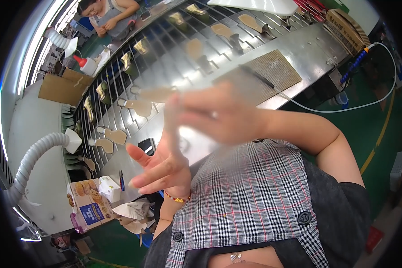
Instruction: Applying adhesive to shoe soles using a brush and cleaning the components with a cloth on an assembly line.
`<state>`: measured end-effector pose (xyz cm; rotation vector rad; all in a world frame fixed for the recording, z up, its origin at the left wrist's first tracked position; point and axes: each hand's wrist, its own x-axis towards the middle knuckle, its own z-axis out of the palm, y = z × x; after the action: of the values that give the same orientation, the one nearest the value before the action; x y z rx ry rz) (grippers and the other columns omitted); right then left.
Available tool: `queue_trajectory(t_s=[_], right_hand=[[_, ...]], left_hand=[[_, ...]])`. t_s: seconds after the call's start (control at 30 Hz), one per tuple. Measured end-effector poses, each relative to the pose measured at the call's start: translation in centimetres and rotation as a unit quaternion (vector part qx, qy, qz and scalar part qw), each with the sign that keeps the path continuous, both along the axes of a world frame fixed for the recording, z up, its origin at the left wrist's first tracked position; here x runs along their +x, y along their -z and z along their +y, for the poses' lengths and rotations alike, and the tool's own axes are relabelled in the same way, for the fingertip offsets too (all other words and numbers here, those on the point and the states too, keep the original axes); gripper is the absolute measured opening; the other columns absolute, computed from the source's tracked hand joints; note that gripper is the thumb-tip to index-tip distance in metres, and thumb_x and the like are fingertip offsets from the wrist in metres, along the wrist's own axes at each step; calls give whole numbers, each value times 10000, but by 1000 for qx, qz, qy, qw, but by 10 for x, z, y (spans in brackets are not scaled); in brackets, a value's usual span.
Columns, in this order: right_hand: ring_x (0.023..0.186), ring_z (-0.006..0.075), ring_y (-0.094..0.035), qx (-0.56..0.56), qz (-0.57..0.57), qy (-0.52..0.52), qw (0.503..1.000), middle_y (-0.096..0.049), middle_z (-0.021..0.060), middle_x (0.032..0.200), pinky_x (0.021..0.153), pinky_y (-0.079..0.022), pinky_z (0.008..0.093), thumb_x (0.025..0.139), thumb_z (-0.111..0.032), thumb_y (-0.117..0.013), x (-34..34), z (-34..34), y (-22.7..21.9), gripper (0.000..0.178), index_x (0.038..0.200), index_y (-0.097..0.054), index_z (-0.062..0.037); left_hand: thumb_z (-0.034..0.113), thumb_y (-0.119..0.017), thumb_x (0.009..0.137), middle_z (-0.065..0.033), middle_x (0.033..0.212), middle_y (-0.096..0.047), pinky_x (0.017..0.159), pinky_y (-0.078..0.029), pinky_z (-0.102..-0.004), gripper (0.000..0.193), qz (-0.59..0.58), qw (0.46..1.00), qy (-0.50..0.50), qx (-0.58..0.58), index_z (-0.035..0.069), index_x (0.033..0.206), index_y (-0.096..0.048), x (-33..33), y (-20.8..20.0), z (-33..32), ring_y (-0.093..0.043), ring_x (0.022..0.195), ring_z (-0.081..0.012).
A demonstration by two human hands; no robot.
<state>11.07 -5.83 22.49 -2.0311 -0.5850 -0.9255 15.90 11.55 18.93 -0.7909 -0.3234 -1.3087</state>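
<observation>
My left hand [163, 169] is raised over the near edge of the metal bench, fingers stretched apart, with a beaded bracelet at the wrist. My right hand [221, 114] reaches across from the right, smeared by motion. Its fingers are pinched together at a raised finger of my left hand; what lies between them is too blurred to make out. Behind the hands, tan insoles [138, 107] lie on the bench and along the slatted conveyor. A dark phone [146, 146] rests just beyond my left hand.
Gold-and-dark shoe pieces [140, 46] stand on the conveyor [158, 40]. A ribbed mat [279, 67] bears a dark slim tool [257, 76], near a pale hose [319, 111]. A ducted hose [35, 156], tissue pack [109, 188] and printed box [91, 203] are at left. A person [107, 18] sits across.
</observation>
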Motion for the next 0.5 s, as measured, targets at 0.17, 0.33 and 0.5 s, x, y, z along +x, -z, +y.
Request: queue_trajectory(t_s=[0.17,0.33,0.5], right_hand=[[518,41,-476,292,1,-48,955,-531,-17,586,457,-355,232,969,-209,-595,-4,-18,-30,212,848,-603,-35],[476,197,-521,24,12,-1,1000,-545,41,627,474,-397,318,879,-192,-654,-15,13,-5,138,869,-581,-75],[504,139,-528,-124,-187,72,972,-525,-16,634,521,-385,294,758,-159,-686,-8,12,-10,143,859,-588,-135]], left_hand=[[138,-530,959,-75,1519,-368,478,-579,-298,900,21,999,-39,-28,295,1515,161,3,-1,0,-711,711,-276],[310,-592,965,-79,1032,-573,404,-457,-185,367,-30,999,-24,30,-47,1027,-530,1,-2,-1,-548,505,-100],[304,-668,907,-128,1098,-574,359,-372,-177,906,-40,998,-9,46,281,1544,-25,2,2,-1,-488,459,-88]])
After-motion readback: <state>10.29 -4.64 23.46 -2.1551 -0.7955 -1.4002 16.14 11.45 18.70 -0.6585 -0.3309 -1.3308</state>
